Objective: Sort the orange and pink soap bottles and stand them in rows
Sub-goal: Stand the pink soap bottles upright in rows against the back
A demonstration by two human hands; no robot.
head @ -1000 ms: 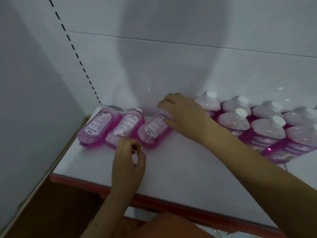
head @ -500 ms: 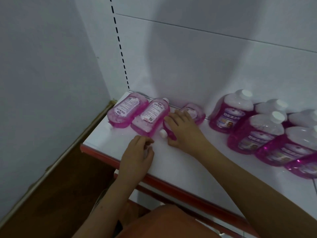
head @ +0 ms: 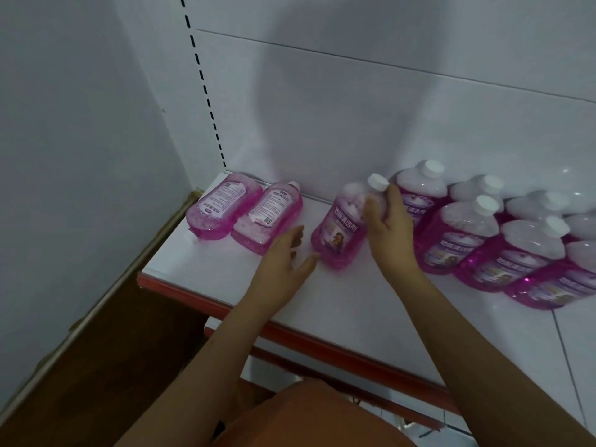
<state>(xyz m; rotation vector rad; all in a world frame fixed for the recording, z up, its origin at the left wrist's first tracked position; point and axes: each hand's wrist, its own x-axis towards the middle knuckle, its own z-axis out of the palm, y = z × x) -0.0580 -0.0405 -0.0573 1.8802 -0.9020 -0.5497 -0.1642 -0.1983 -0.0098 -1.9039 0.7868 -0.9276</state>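
My right hand [head: 388, 232] grips a pink soap bottle [head: 340, 232] by its shoulder, just under the white cap, and holds it upright on the white shelf [head: 338, 304]. My left hand [head: 283, 259] hovers open beside the bottle's base, fingers spread, holding nothing. Two more pink bottles lie flat at the shelf's left end, the far-left bottle [head: 222, 206] and its neighbour [head: 269, 217], labels up. To the right, several pink bottles with white caps [head: 458, 233] stand in rows against the back wall. No orange bottle is visible.
The shelf has a red front edge [head: 290, 333]. A white back panel [head: 354, 124] with a slotted upright rises behind, and a grey wall [head: 64, 156] closes the left side. A brown floor strip [head: 96, 366] lies below left.
The third lying bottle has been raised upright by my right hand and shifted right toward the standing rows. My left hand has opened and moved up beside its base. The camera view shifted left.
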